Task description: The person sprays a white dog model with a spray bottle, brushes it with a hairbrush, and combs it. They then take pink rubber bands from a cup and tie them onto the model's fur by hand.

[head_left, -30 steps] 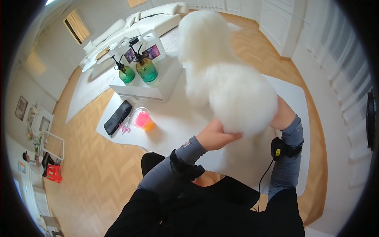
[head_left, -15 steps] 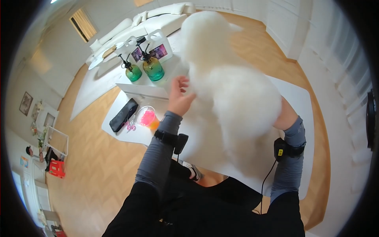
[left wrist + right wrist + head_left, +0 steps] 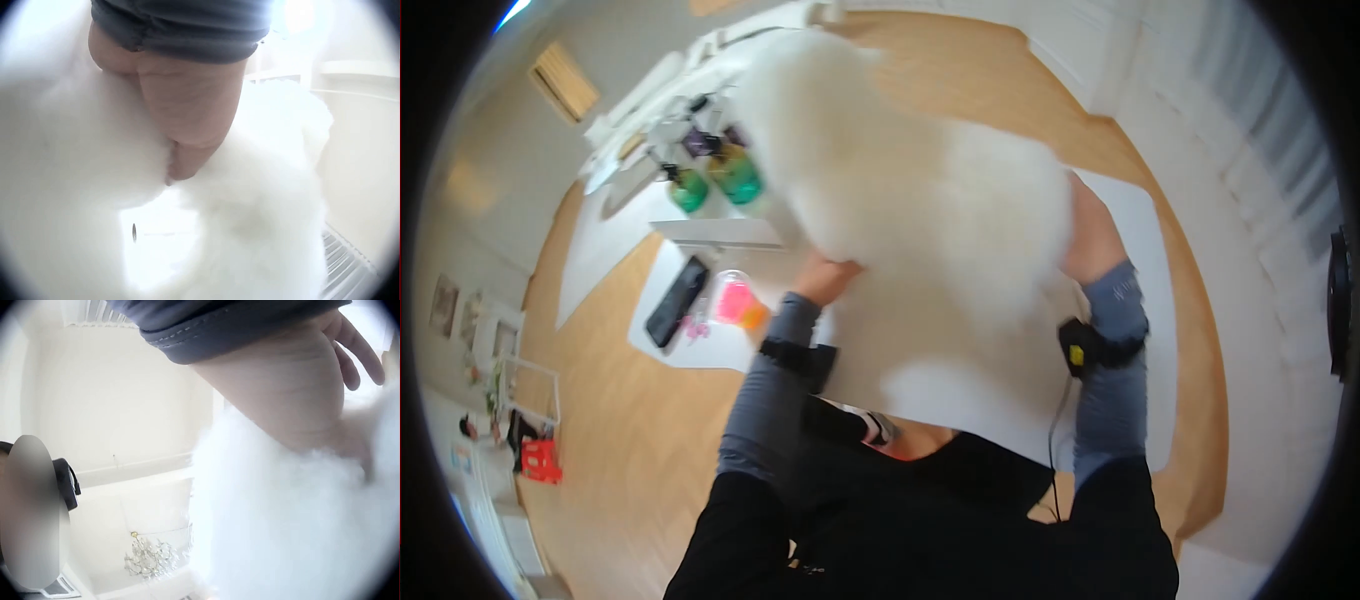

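Both hands are on the fluffy white animal (image 3: pixel 910 200), which stands on the white surface (image 3: pixel 1135 210), between my forearms and beyond them. From the head view I get the left hand (image 3: pixel 825 278) at its left edge, thumb against the fur; the other fingers are buried, so I can't tell whether they grip. The right hand (image 3: pixel 1095 235) touches its right side, fingers hidden there, but the right wrist view gives me two of them, extended and apart.

Only that view shows me a chandelier (image 3: pixel 150 557). The left wrist view has a bright gap beside the fur, below the hand.

Motion blur softens my head picture. At left, a clear cup (image 3: pixel 733 298) has pink and orange in it, near a black pouch (image 3: pixel 678 300) and pink-handled scissors (image 3: pixel 697 328). Two green-and-amber spray bottles (image 3: pixel 735 178) sit on a white stand (image 3: pixel 718 233); whether the green is liquid or tinted glass, I can't tell.
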Available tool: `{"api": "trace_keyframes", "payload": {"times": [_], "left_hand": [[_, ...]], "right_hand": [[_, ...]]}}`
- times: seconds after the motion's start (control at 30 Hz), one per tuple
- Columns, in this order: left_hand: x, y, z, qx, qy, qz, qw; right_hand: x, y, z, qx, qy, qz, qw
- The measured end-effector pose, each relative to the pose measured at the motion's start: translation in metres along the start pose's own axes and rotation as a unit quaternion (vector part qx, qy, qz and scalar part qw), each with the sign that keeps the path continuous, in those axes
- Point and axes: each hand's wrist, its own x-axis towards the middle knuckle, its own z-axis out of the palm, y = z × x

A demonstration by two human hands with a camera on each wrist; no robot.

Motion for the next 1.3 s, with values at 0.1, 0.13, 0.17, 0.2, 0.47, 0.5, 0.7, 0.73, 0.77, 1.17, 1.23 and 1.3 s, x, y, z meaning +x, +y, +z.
{"api": "trace_keyframes", "payload": {"times": [0.1,0.13,0.17,0.2,0.47,0.5,0.7,0.73,0.77,1.17,1.23,1.3], "left_hand": [[-0.029,-0.022,-0.014,0.177,-0.075,0.083,0.978],[-0.038,-0.014,-0.016,0.164,-0.07,0.063,0.982],[-0.043,-0.006,-0.015,0.148,-0.076,0.068,0.984],[-0.046,0.003,-0.015,0.053,-0.059,0.01,0.997],[-0.043,0.036,-0.035,0.067,-0.058,0.038,0.995],[-0.039,0.045,-0.038,0.007,-0.068,0.016,0.998],[-0.033,0.091,-0.063,-0.168,-0.074,-0.143,0.973],[-0.035,0.096,-0.072,-0.159,-0.067,-0.152,0.973],[-0.037,0.101,-0.081,-0.139,-0.076,-0.154,0.975],[-0.073,0.057,-0.207,0.19,-0.043,-0.273,0.942],[-0.069,0.057,-0.207,0.217,-0.079,-0.305,0.924],[-0.066,0.055,-0.204,0.244,-0.113,-0.337,0.902]], "right_hand": [[0.002,-0.022,-0.016,0.052,0.04,0.123,0.99],[0.006,-0.038,-0.025,0.106,0.012,0.204,0.973],[0.006,-0.046,-0.028,0.094,0.01,0.216,0.972],[0.007,-0.053,-0.031,0.155,0.073,0.203,0.964],[0.01,-0.128,-0.05,0.054,0.211,-0.04,0.975],[0.013,-0.138,-0.047,0.062,0.198,-0.055,0.977],[0.038,-0.187,-0.01,0.129,0.172,-0.104,0.971],[0.042,-0.195,-0.003,0.14,0.164,-0.113,0.97],[0.046,-0.202,0.003,0.152,0.162,-0.12,0.968],[0.07,-0.279,0.08,0.253,0.043,-0.239,0.937],[0.074,-0.295,0.099,0.257,0.007,-0.236,0.937],[0.077,-0.308,0.118,0.259,-0.028,-0.235,0.936]]}}
